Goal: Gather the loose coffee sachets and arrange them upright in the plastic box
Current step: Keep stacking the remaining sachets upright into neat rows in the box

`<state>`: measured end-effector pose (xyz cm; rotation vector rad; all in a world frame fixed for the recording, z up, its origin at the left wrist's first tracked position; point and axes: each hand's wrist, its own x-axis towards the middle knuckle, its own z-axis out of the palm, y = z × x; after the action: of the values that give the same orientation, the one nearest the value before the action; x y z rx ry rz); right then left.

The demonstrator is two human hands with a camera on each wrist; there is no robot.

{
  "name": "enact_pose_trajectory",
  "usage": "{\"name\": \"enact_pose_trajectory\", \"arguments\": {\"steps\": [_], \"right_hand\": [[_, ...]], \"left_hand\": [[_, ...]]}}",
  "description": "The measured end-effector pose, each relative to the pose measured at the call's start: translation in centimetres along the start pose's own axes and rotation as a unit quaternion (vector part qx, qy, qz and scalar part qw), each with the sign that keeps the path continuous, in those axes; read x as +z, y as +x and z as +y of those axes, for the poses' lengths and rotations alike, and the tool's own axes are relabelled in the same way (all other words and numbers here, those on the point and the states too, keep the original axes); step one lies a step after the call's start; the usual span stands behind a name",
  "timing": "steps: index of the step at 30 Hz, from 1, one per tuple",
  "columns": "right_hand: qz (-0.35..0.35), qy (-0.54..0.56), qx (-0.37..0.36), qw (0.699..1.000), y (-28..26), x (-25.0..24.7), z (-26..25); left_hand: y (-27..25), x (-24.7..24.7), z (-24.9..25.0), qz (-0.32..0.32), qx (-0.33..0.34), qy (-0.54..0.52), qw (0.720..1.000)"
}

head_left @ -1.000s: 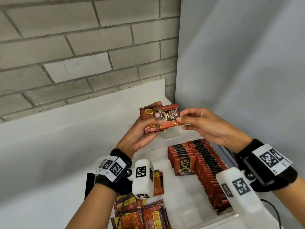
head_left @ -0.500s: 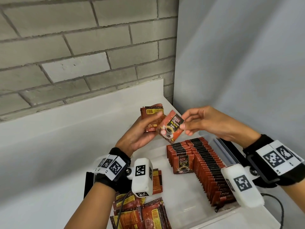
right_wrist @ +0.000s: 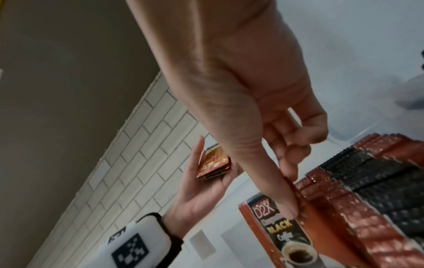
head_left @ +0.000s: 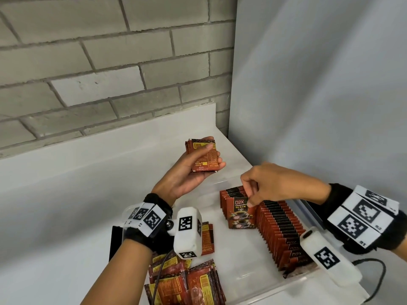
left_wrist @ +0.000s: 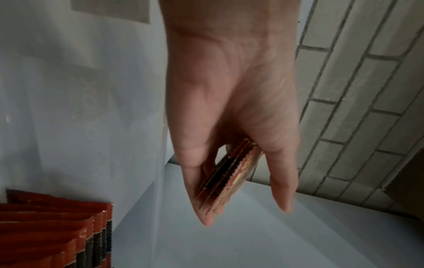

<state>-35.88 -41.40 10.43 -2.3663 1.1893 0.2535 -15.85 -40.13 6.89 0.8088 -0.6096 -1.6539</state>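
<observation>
My left hand (head_left: 214, 156) is raised palm up and grips a small stack of red coffee sachets (head_left: 201, 159), thumb across the top one. The left wrist view shows the stack (left_wrist: 229, 177) edge-on between thumb and fingers. My right hand (head_left: 250, 202) is lowered into the clear plastic box (head_left: 308, 209) and pinches the top edge of one D2X black coffee sachet (head_left: 241, 213). That sachet stands upright at the front of the left row. In the right wrist view, a fingertip (right_wrist: 290, 204) presses that sachet (right_wrist: 277, 234) against the row.
Two long rows of upright sachets (head_left: 279, 230) fill the box's right side. A loose pile of sachets (head_left: 187, 282) lies at the near left by my left forearm. A brick wall stands behind the white counter (head_left: 66, 194), a grey panel at the right.
My right hand drew one sachet off the left hand's stack and carried it down into the box, standing it against the row. The left hand stayed raised with the remaining stack.
</observation>
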Motion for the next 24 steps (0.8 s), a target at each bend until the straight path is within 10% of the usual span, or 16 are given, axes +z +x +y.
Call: {"name": "enact_pose_trajectory", "arguments": {"steps": [24], "right_hand": [[-0.074, -0.06, 0.002, 0.995, 1.1, 0.5, 0.1]], "left_hand": [[-0.3, 0.3, 0.2, -0.011, -0.008, -0.017, 1.0]]}}
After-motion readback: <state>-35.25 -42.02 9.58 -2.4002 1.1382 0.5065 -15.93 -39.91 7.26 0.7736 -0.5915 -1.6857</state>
